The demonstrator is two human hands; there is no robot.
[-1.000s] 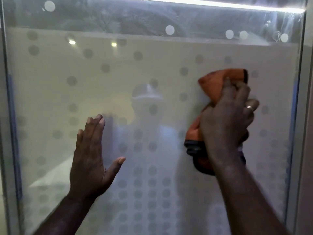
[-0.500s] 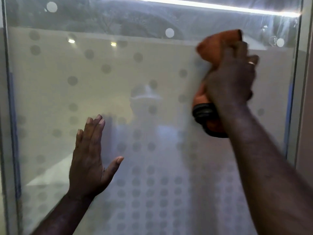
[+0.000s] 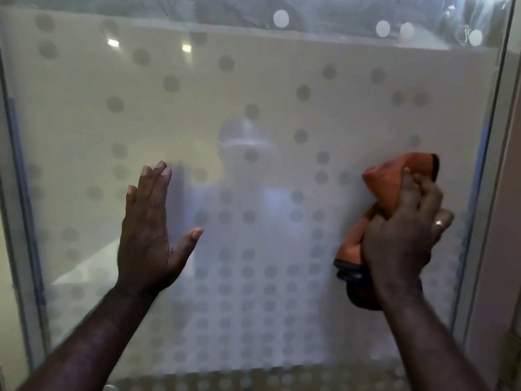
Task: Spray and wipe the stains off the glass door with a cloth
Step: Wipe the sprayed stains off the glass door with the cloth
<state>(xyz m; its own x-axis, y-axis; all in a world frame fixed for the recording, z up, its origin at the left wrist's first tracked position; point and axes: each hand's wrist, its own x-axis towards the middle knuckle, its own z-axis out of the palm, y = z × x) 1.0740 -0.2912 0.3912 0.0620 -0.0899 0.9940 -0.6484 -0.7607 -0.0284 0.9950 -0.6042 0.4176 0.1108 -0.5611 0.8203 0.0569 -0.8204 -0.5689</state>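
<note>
Cloth (image 3: pixel 394 187) bunched in right hand (image 3: pixel 400 244), pressed on glass door (image 3: pixel 253 80)

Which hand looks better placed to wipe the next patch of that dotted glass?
Probably the right hand: it already grips the orange cloth against the glass door. The left hand is open, fingers spread flat toward the pane, with no cloth.

The left hand (image 3: pixel 146 235) lies flat, fingers spread, on the dotted glass door (image 3: pixel 253 80) — the right hand (image 3: pixel 403 244) presses a bunched orange cloth (image 3: pixel 394 179) against it.
</note>
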